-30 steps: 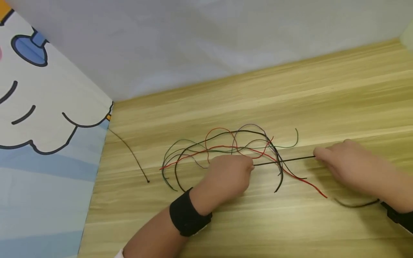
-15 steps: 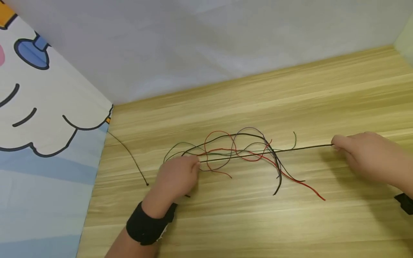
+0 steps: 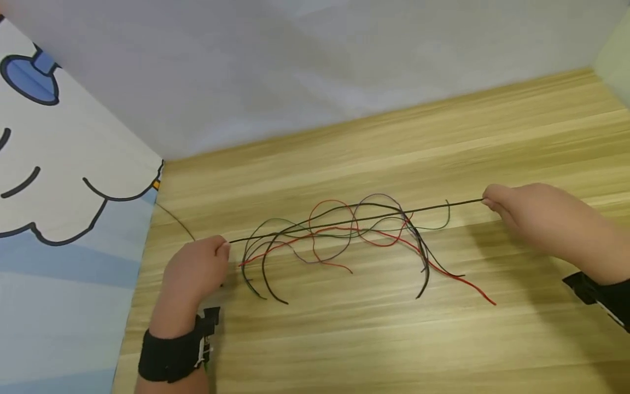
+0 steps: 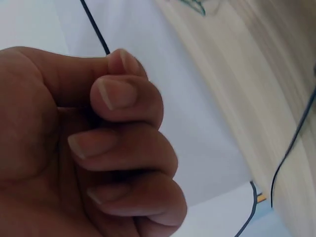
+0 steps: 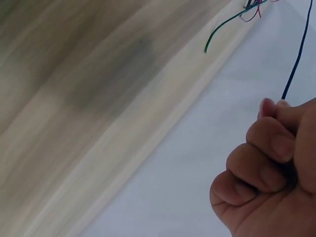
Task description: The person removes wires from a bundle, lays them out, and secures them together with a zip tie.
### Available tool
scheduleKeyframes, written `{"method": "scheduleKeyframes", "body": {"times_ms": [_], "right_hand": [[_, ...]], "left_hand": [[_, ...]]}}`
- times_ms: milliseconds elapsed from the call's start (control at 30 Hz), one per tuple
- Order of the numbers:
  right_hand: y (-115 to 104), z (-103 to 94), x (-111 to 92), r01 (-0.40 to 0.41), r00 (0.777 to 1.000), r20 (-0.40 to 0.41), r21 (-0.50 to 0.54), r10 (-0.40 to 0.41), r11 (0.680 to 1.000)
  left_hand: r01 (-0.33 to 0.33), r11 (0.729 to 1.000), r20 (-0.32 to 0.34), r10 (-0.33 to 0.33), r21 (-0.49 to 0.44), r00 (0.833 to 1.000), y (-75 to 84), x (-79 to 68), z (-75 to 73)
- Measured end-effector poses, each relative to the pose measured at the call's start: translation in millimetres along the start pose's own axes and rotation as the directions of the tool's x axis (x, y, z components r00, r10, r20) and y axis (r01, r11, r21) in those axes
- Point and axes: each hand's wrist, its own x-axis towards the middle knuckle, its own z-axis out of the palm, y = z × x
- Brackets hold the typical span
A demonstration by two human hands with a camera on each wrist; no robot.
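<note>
A thin black wire (image 3: 462, 203) is drawn straight between both hands, passing over a tangle of wires on the table. My left hand (image 3: 197, 268) pinches its left end between thumb and forefinger, the other fingers curled, as the left wrist view shows. At the right end, my right hand (image 3: 538, 224) pinches the same wire, its other fingers folded into the palm in the right wrist view. Below lie a thick red wire (image 3: 474, 282), a thicker black wire (image 3: 424, 284), a green wire (image 3: 448, 216), a thin looped red wire (image 3: 339, 265) and a thin purple wire (image 3: 379, 194).
Another dark wire (image 3: 177, 219) lies apart at the left, partly hidden behind my left hand. The wood-grain table (image 3: 354, 350) meets a white back wall (image 3: 344, 71) and a left panel (image 3: 74, 142) printed with a cartoon cloud.
My left hand has moved far to the left, so the straight stretch of black wire between the hands is longer. My right hand moved right, then slightly back, and farther up the view.
</note>
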Motion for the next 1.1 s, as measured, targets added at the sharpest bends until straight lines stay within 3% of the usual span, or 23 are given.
{"method": "scheduleKeyframes", "body": {"times_ms": [133,367,633,767,1100], "right_hand": [[-5.8,4.2,6.2,-0.024,0.999,0.025,0.01,0.024,1.0],[-8.0,17.9,9.3,0.051,0.999,-0.013,0.006,-0.051,0.999],[-17.0,19.5,12.6,0.042,0.994,-0.1,0.067,-0.035,0.997],[-21.0,19.3,15.7,0.021,0.996,-0.085,0.081,-0.014,0.997],[-22.9,26.4,22.6,0.056,0.996,-0.077,0.035,-0.053,0.998]], "left_hand": [[0.013,1.0,0.018,-0.013,-0.001,1.0,-5.4,-2.5,-3.6],[0.031,0.998,0.104,-0.036,0.053,0.994,-7.2,0.4,0.2],[0.023,0.997,0.042,-0.026,0.078,0.999,-2.1,-5.5,-1.9],[0.032,0.999,0.048,-0.034,0.04,0.998,-3.2,-10.9,-3.2],[0.041,0.999,0.063,-0.043,0.036,0.997,-12.6,-8.9,11.8]]}}
